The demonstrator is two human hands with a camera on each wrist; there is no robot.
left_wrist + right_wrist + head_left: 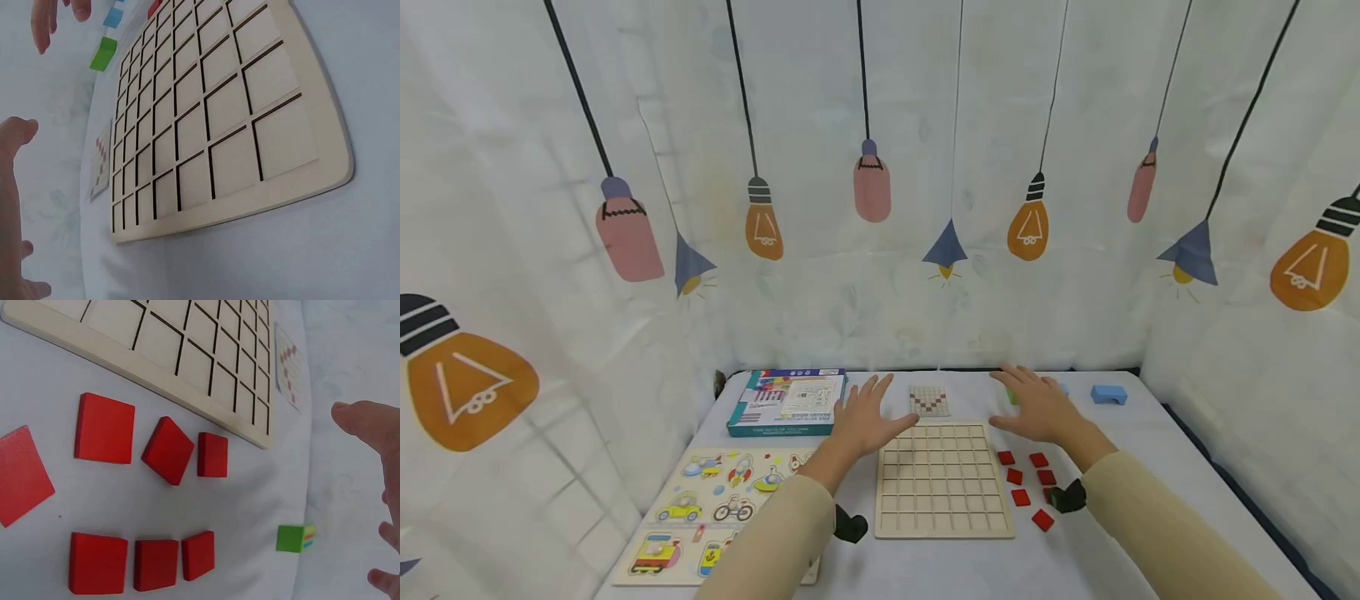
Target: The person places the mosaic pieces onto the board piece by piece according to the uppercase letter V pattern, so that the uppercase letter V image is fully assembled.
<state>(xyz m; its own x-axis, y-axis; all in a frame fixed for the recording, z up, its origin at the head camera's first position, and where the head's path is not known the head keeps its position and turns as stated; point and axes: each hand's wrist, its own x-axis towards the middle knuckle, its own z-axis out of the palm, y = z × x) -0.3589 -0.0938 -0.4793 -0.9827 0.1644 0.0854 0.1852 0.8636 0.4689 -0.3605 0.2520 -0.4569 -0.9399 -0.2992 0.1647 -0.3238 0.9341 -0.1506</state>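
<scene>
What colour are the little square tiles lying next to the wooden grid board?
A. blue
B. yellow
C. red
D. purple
C. The square tiles lying on the table beside the wooden grid board are all red, as the head view and right wrist view both show.

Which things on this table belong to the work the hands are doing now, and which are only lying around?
In use, near the hands:
- wooden grid board
- red square tiles
- pattern card
- left hand and right hand, both open above the table

Only lying about:
- vehicle puzzle board
- blue box
- blue block
- green cube
</scene>
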